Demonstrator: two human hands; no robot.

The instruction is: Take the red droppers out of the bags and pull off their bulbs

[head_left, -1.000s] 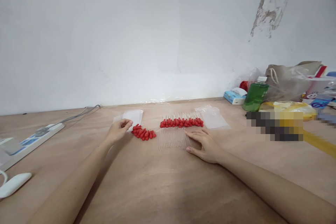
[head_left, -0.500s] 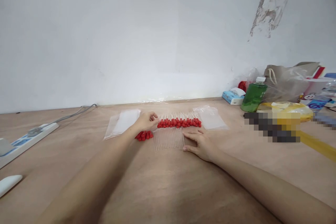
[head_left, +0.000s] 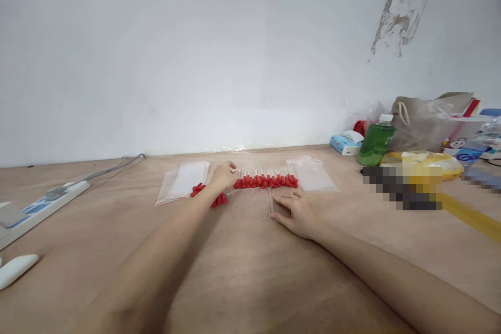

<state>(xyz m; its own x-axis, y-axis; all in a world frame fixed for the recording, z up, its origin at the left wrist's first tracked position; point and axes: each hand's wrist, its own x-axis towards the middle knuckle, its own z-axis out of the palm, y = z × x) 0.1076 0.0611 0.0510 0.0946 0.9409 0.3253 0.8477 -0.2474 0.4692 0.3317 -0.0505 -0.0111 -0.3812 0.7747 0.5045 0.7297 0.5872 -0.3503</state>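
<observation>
My left hand [head_left: 224, 175] is at the left end of a row of red rubber bulbs [head_left: 266, 181] fitted on thin, pale pointed tubes that look like droppers. Its fingers curl together by the tips; what they hold is hidden or too small to name. Loose red bulbs [head_left: 219, 200] lie under and beside my left forearm. In front of the row, clear thin tubes [head_left: 250, 204] lie side by side. My right hand [head_left: 297, 214] rests on the table with fingers apart, its fingertips at the right edge of these clear tubes.
Clear plastic bags lie on both sides, one left [head_left: 188, 180] and one right [head_left: 313, 173]. A power strip [head_left: 43, 209] and a white object [head_left: 18, 270] are at far left. A green bottle [head_left: 376, 141], tissue pack [head_left: 346, 143] and yellow packaging [head_left: 434, 164] are at right.
My left hand has moved slightly away from me, toward the pale tips of the row. More loose red bulbs show left of my forearm. My right hand stays by the clear tubes.
</observation>
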